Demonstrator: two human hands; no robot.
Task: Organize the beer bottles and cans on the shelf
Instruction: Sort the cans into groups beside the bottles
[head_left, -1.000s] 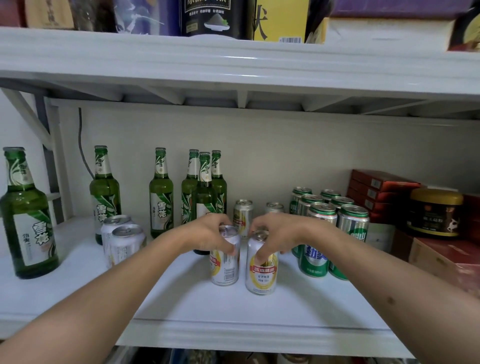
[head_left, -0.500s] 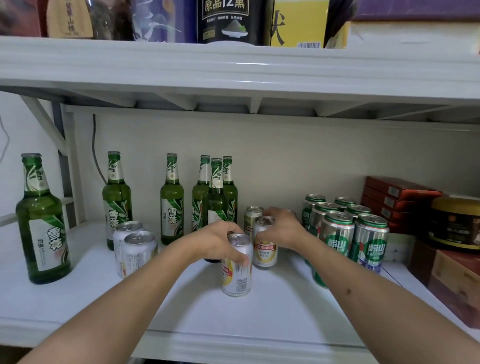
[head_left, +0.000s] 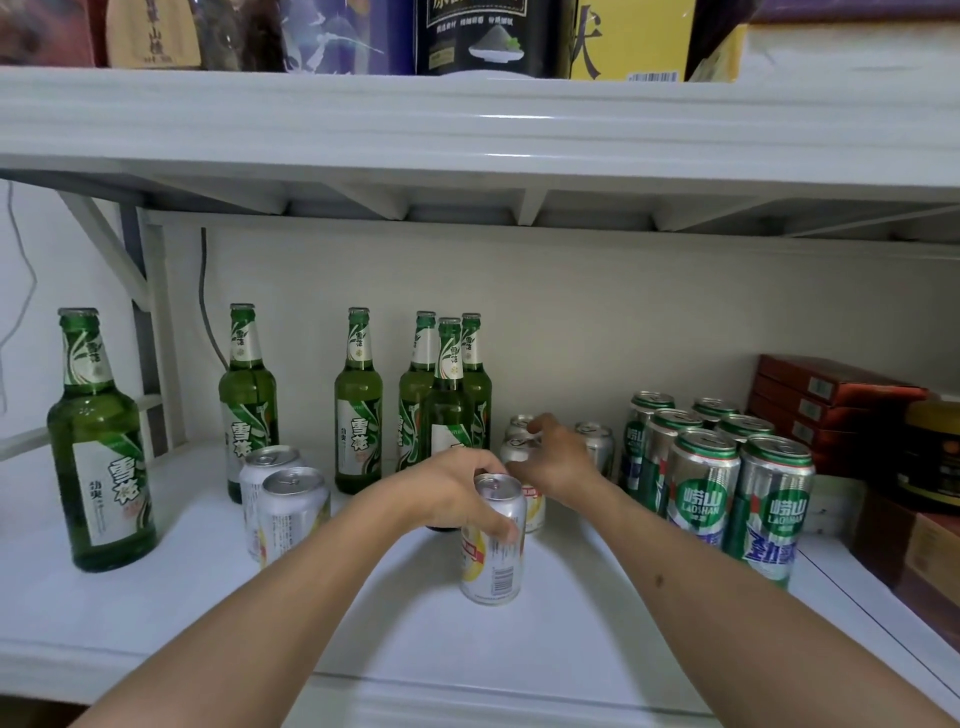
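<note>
While the left hand (head_left: 451, 487) grips a silver can (head_left: 493, 540), the right hand (head_left: 555, 461) beyond it hovers spread over another can (head_left: 534, 506).

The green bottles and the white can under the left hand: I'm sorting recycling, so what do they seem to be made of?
The green bottles look like glossy, translucent green glass with paper labels; light shows through their shoulders. The white can gripped by the left hand looks like thin printed metal, probably aluminium, with a bare silvery pull-tab top.
</note>
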